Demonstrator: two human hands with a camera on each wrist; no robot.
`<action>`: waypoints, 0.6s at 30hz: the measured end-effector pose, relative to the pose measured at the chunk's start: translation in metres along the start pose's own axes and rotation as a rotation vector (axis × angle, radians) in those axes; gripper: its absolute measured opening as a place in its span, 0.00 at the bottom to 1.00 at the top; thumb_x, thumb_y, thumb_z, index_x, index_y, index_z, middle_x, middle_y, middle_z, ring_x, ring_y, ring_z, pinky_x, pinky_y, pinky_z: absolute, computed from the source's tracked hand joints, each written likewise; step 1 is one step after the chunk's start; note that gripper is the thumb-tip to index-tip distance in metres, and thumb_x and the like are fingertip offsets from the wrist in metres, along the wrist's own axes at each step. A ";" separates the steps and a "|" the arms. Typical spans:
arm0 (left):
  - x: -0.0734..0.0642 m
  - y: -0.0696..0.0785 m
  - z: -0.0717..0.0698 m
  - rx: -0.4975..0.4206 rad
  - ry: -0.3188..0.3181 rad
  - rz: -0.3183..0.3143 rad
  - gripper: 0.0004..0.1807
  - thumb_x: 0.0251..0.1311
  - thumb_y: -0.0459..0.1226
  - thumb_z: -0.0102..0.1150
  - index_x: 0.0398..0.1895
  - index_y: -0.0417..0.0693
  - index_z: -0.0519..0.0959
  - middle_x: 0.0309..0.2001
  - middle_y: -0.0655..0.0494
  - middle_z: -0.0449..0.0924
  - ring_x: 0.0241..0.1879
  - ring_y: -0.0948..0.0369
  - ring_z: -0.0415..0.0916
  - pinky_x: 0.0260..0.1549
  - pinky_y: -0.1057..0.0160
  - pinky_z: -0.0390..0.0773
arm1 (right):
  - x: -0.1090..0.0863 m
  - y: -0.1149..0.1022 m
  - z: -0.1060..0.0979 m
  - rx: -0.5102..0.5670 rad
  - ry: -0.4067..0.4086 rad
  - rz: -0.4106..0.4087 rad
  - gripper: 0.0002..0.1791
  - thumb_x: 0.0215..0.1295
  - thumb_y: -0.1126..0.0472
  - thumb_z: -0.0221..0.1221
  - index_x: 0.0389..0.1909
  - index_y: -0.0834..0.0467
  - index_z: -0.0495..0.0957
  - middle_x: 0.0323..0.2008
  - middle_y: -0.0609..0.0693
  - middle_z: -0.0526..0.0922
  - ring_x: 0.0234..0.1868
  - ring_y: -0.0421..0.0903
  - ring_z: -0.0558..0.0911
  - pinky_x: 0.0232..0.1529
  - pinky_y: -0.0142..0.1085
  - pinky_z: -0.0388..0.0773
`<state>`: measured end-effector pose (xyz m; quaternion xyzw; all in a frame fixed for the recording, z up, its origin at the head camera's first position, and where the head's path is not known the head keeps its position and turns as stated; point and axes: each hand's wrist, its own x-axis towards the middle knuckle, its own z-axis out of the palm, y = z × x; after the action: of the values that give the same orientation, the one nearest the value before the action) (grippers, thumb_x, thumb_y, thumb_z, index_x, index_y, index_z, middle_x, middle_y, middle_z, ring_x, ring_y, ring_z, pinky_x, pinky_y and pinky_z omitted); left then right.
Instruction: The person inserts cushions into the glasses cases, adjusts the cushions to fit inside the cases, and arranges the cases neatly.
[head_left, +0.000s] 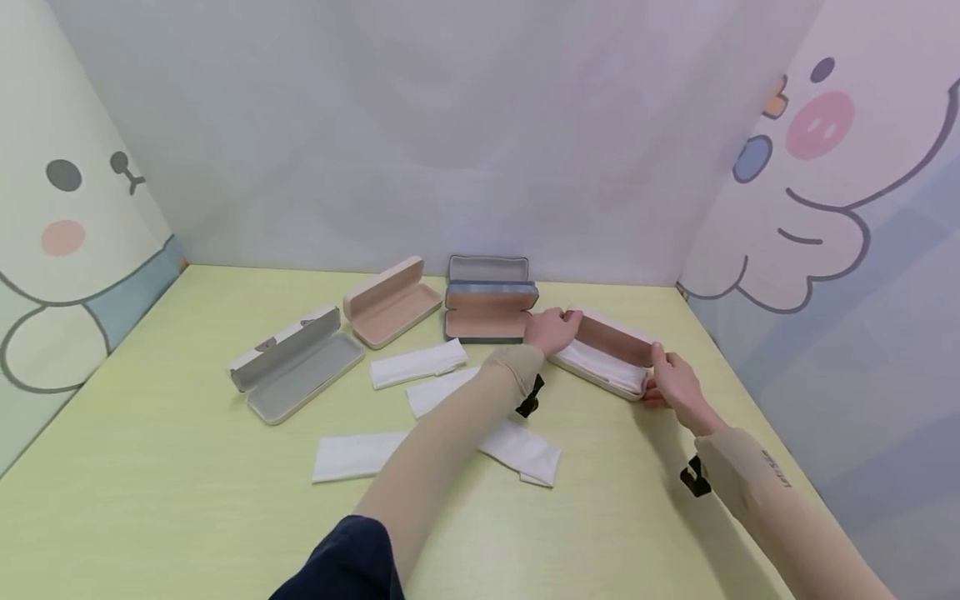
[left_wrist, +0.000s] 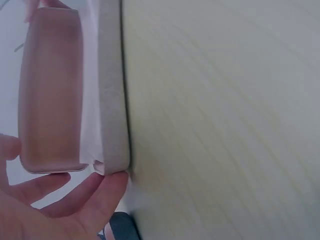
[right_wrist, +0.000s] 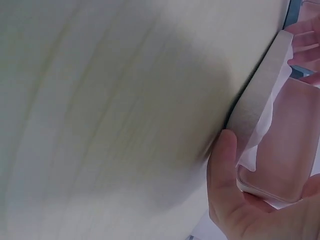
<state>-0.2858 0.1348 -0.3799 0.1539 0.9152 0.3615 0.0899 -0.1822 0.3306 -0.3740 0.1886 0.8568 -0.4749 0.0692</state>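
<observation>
left hand [head_left: 552, 329] | right hand [head_left: 673, 379] | gripping open pink case [head_left: 609, 357] ends

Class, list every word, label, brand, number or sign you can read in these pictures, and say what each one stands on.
No text can be read for certain.
Right sleeve: a small dark line of print, too small and blurred to read.
Grey glasses case: small dark marks on its lid, a picture rather than words, too small to make out.
The side walls carry cartoon figures only, no lettering.
The wrist views show no writing.

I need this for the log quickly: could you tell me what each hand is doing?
Left hand: holds one end of the pink case.
Right hand: holds its other end.
</observation>
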 end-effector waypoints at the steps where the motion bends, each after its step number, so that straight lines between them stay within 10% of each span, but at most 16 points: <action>1: 0.000 0.001 -0.001 -0.020 -0.005 -0.011 0.30 0.73 0.55 0.30 0.62 0.47 0.73 0.59 0.52 0.78 0.54 0.53 0.77 0.59 0.58 0.70 | 0.000 -0.001 0.000 0.015 0.010 0.017 0.44 0.72 0.36 0.28 0.71 0.70 0.46 0.35 0.58 0.74 0.26 0.41 0.81 0.34 0.37 0.84; 18: -0.013 0.007 -0.013 -0.275 -0.054 -0.101 0.28 0.69 0.50 0.43 0.67 0.45 0.68 0.65 0.50 0.71 0.61 0.53 0.71 0.63 0.57 0.69 | 0.003 -0.010 -0.017 0.104 -0.210 0.090 0.40 0.76 0.46 0.29 0.72 0.74 0.34 0.54 0.68 0.64 0.36 0.42 0.79 0.47 0.38 0.82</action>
<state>-0.2758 0.1269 -0.3651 0.1036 0.8610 0.4740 0.1528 -0.1877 0.3408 -0.3576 0.1792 0.8098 -0.5322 0.1699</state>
